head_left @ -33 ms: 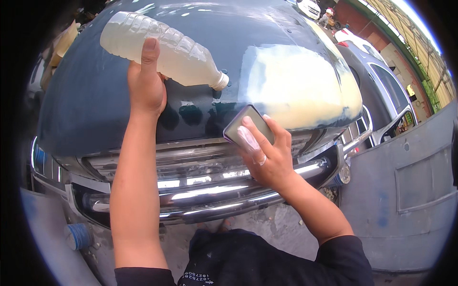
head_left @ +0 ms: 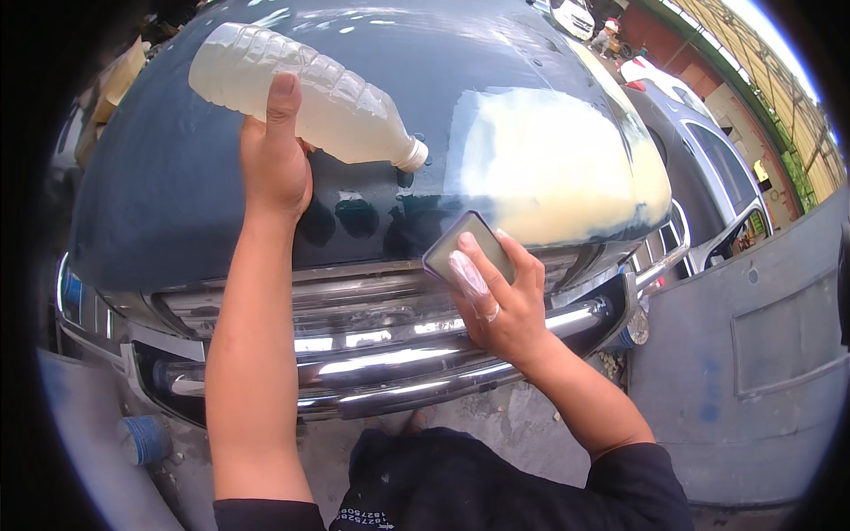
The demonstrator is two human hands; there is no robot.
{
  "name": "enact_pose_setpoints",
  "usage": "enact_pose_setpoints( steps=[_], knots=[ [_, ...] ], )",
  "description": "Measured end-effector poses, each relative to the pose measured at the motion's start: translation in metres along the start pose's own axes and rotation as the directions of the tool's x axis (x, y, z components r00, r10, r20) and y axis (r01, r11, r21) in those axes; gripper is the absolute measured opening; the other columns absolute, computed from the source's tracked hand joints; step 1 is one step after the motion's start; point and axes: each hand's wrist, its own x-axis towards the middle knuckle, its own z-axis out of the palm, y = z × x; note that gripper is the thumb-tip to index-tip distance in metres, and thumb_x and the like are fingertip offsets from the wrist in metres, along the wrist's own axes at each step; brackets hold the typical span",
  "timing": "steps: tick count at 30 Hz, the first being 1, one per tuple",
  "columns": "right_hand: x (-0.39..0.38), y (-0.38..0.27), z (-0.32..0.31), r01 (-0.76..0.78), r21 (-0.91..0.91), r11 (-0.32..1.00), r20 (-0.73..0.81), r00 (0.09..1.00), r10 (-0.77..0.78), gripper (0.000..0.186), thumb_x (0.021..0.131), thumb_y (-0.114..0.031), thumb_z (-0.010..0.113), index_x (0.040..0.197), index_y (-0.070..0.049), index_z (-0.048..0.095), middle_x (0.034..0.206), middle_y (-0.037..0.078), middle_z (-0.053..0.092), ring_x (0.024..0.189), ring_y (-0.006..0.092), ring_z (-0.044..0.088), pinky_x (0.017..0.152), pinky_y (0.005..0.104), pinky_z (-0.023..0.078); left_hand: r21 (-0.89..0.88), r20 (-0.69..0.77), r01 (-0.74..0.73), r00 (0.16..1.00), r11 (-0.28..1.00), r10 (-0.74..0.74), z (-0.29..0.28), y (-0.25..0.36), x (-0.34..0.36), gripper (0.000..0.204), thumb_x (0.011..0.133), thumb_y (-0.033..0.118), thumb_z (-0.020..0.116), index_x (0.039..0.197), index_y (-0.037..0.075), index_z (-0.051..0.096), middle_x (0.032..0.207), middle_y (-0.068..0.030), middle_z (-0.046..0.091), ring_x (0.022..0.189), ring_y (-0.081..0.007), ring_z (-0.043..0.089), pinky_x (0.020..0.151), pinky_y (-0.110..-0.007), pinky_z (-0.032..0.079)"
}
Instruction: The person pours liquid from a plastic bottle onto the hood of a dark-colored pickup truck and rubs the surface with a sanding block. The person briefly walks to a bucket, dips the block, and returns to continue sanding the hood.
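Observation:
My left hand is closed around a clear ribbed plastic bottle of cloudy liquid. The bottle tilts, its white neck end pointing down to the right, over the dark blue-green car hood. Lower and to the right, my right hand grips a flat rectangular sanding block with a grey-green face and a dark edge. A whitish film covers one of that hand's fingers. The block is near the hood's front edge, below a cream filler patch; whether it touches the hood I cannot tell.
A chrome bumper bar runs below the grille. A grey panel stands at right, with a parked car behind it. A blue bucket sits on the floor at lower left.
My right hand and the sanding block have moved slightly down and to the right, away from the filler patch. The bottle in my left hand has shifted a little to the right.

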Motion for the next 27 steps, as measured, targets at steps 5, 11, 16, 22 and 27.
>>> enact_pose_setpoints(
  steps=[5, 11, 16, 22, 27],
  knots=[
    [0.063, 0.011, 0.001, -0.142, 0.004, 0.99, -0.006, 0.99, 0.142, 0.062, 0.079, -0.014, 0.072, 0.138, -0.009, 0.053, 0.139, 0.009, 0.057, 0.117, 0.0396, 0.049, 0.093, 0.0482, 0.04, 0.009, -0.004, -0.037, 0.999, 0.999, 0.037, -0.002, -0.006, 0.003, 0.052, 0.096, 0.052, 0.062, 0.122, 0.007, 0.056, 0.105, 0.001, 0.06, 0.086, -0.0067, 0.054, 0.068, -0.023, 0.04],
    [0.061, -0.011, -0.009, -0.245, 0.01, 0.969, 0.06, 0.968, 0.244, 0.068, 0.078, -0.008, 0.073, 0.141, -0.002, 0.048, 0.129, 0.022, 0.061, 0.112, 0.0438, 0.05, 0.098, 0.0485, 0.04, 0.003, -0.038, -0.07, 0.997, 0.998, 0.07, -0.002, -0.001, 0.002, 0.054, 0.097, 0.051, 0.061, 0.125, 0.006, 0.054, 0.109, -0.0002, 0.059, 0.093, -0.009, 0.054, 0.073, -0.025, 0.042],
    [0.043, -0.014, -0.003, -0.195, -0.005, 0.981, 0.019, 0.981, 0.195, 0.066, 0.077, -0.012, 0.073, 0.138, -0.004, 0.052, 0.141, 0.016, 0.055, 0.116, 0.0417, 0.049, 0.094, 0.0499, 0.039, 0.027, 0.002, -0.101, 0.995, 0.995, 0.101, -0.005, -0.005, 0.001, 0.054, 0.098, 0.049, 0.06, 0.129, 0.005, 0.052, 0.116, -0.0033, 0.059, 0.101, -0.0123, 0.057, 0.082, -0.028, 0.046],
    [0.104, 0.023, 0.007, -0.366, -0.061, 0.928, 0.1, 0.923, 0.371, 0.058, 0.085, -0.016, 0.068, 0.138, -0.002, 0.05, 0.132, 0.014, 0.059, 0.109, 0.0424, 0.05, 0.092, 0.0514, 0.042, -0.049, -0.022, -0.112, 0.994, 0.993, 0.111, 0.001, 0.0, -0.004, 0.049, 0.097, 0.042, 0.065, 0.125, 0.002, 0.054, 0.117, -0.0048, 0.058, 0.106, -0.0129, 0.054, 0.091, -0.027, 0.044],
    [0.023, -0.047, -0.005, -0.17, -0.041, 0.985, 0.062, 0.983, 0.172, 0.066, 0.075, -0.009, 0.075, 0.137, -0.003, 0.051, 0.132, 0.021, 0.06, 0.115, 0.042, 0.054, 0.103, 0.0484, 0.039, 0.082, -0.016, -0.216, 0.976, 0.973, 0.218, -0.007, -0.009, 0.001, 0.047, 0.097, 0.045, 0.064, 0.119, 0.005, 0.057, 0.106, -0.0015, 0.059, 0.092, -0.0098, 0.052, 0.078, -0.026, 0.039]
  ],
)
